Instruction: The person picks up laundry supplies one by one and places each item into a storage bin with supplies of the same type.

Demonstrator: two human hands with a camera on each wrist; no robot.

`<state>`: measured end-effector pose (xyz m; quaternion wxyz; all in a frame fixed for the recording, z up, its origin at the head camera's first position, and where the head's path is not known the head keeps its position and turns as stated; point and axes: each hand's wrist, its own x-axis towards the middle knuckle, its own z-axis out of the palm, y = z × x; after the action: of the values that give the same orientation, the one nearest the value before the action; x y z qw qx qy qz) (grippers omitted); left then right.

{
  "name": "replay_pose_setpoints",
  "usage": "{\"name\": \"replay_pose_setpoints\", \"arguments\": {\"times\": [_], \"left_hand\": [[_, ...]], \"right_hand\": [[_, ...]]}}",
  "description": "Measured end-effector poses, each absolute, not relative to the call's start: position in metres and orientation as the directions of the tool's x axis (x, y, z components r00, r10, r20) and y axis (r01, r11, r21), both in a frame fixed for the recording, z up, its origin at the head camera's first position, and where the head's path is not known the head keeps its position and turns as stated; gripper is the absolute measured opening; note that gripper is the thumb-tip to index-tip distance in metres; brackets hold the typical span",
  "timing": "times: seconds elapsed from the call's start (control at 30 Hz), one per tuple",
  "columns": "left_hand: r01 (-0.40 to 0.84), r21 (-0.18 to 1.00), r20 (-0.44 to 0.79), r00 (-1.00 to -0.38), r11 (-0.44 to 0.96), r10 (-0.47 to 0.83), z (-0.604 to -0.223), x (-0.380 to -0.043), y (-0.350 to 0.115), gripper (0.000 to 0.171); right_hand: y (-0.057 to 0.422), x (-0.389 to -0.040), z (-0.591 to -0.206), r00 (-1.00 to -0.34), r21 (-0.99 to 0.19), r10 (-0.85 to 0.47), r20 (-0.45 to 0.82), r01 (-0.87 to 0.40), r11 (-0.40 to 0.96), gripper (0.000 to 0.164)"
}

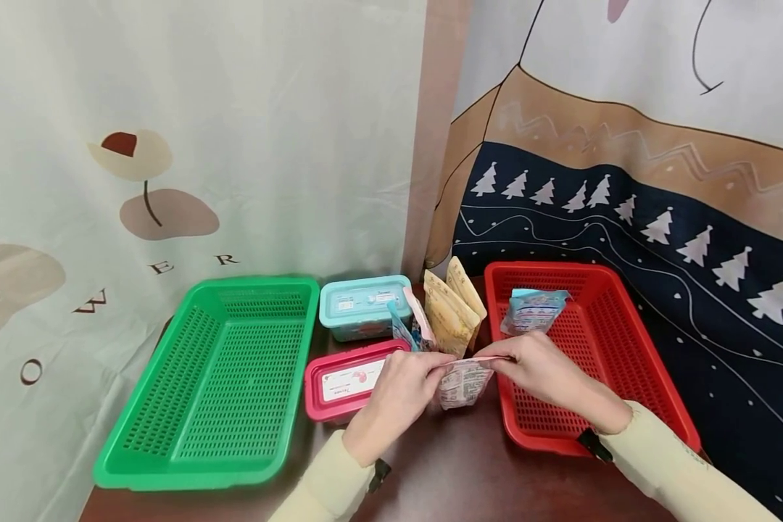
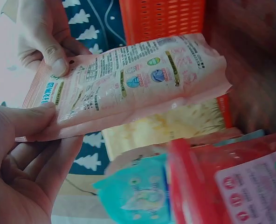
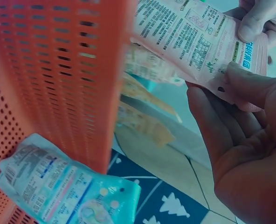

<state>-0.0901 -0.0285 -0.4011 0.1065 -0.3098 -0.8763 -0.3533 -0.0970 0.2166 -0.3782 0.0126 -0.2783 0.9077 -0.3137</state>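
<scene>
Centrally, pink printed pouch [image 1: 465, 382] held clear of the dark tabletop [image 1: 457, 471], in the gap between the crimson lidded box [image 1: 342, 382] and the red basket [image 1: 597, 348], just at the basket's near-left rim. Held by its top seam, so the body hangs down and the printed face turns up for reading; both wrist views show dense text and small round icons on that face [image 2: 138, 74].

Left hand [image 1: 401, 395] pinching one end of the seam, thumb laid flat over the film [image 2: 31, 119], remaining fingers curled beneath. Right hand [image 1: 548, 373] pinching the other end, thumb tip pressed on the film near a small punched hole [image 3: 243, 77], palm otherwise loosely cupped. Both hands narrow, closed on the pouch alone; nothing else gripped. Pouch stretched taut between the two pinches, a hold judged suited to inspecting or presenting the label rather than to carrying.

Behind the pouch, tan packets [image 1: 453, 308] standing upright and leaning together, with a blue-and-pink packet [image 1: 412, 330] propped just beside them. Teal lidded box [image 1: 364, 306] directly behind the crimson one, touching or nearly so; cannot tell which.

Inside the red basket, light-blue pouch [image 1: 533, 310] leaning against the far-left wall, also seen in the right wrist view through the mesh [image 3: 68, 191]. Green basket [image 1: 225, 377] at far left, well apart from both hands, no contents visible. Patterned cloths [image 1: 659, 217] hanging as backdrop.
</scene>
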Motion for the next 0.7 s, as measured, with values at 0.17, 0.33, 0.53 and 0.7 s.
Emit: {"name": "replay_pose_setpoints", "arguments": {"times": [0.17, 0.33, 0.53, 0.7], "left_hand": [[0.616, 0.597, 0.422, -0.786, 0.514, 0.452, -0.388, -0.088, -0.03, 0.017], [0.609, 0.647, 0.441, -0.789, 0.458, 0.428, -0.373, -0.087, -0.033, 0.018], [0.567, 0.719, 0.418, -0.815, 0.401, 0.402, -0.36, -0.088, -0.033, 0.016], [0.548, 0.754, 0.41, -0.823, 0.362, 0.393, -0.358, -0.091, -0.029, 0.015]], "right_hand": [[0.22, -0.089, -0.369, -0.846, -0.619, -0.486, 0.222, -0.507, 0.6, 0.024], [0.222, -0.083, -0.36, -0.842, -0.638, -0.453, 0.294, -0.526, 0.563, 0.027], [0.225, -0.08, -0.354, -0.831, -0.635, -0.433, 0.349, -0.55, 0.542, 0.029], [0.231, -0.078, -0.351, -0.832, -0.626, -0.412, 0.372, -0.552, 0.551, 0.031]]}}
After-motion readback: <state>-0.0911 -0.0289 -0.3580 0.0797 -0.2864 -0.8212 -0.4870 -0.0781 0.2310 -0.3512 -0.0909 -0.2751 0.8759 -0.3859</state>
